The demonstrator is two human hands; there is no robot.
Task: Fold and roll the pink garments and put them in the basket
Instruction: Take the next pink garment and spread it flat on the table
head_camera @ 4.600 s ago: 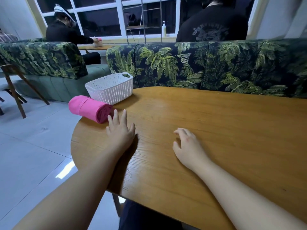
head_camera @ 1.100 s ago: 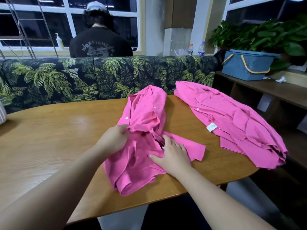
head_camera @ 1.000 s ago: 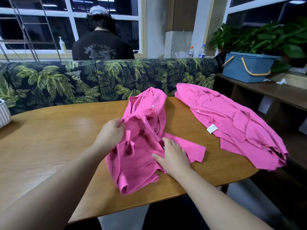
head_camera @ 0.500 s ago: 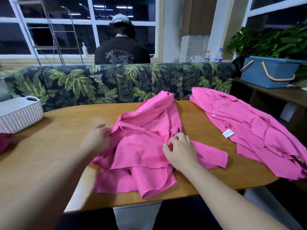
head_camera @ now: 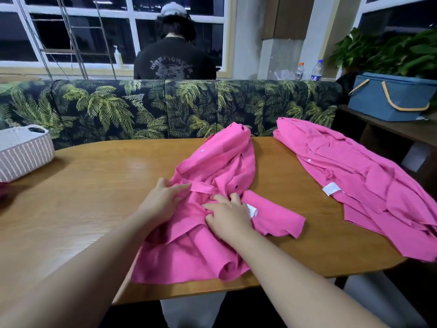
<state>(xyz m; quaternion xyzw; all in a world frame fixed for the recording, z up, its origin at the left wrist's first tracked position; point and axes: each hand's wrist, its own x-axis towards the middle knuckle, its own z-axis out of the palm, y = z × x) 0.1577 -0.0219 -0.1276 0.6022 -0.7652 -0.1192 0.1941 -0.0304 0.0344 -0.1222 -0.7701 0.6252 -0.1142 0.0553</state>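
The crumpled pink shirt (head_camera: pixel 212 209) lies mid-worktop (head_camera: pixel 94 197), more bunched than a moment ago. The left hand (head_camera: pixel 163 200) rests on it, fingers spread; the right hand (head_camera: pixel 227 216) pinches folds, its grip partly hidden. A second pink shirt (head_camera: pixel 359 181) sprawls at two o'clock; the woven white basket (head_camera: pixel 23 152), cut off, at ten.

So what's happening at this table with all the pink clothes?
A person is sorting out a crumpled pink shirt on the wooden table. The left hand and right hand both rest on its bunched middle. It is not folded yet. A second pink shirt lies spread at the right, untouched. The white basket waits at the far left.
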